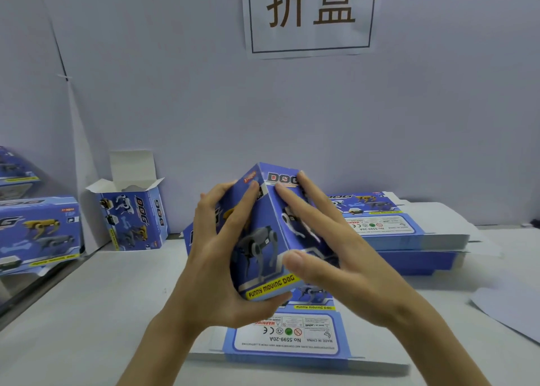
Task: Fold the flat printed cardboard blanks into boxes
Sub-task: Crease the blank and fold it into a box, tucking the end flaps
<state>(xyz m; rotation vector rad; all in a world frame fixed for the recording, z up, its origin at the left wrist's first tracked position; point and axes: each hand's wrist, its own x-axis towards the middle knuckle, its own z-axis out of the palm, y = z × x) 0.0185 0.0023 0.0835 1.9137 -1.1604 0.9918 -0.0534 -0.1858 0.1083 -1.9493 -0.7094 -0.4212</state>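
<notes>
Pale wall panels back a white table [102,312]; a paper sign [309,14] hangs at top centre. The blue printed box [263,239] is held above the table at centre, one corner edge toward the camera, over a stack of flat blanks [292,339] (label panel facing up). The left hand [213,263] grips the box's left face, fingers curled round it and thumb under the lower edge. The right hand [344,268] lies on the right face, fingers straight and spread, thumb pressing the near corner. A second stack [409,233] lies at rear right. An open-topped box [134,213] stands at rear left, near finished boxes [38,233].
</notes>
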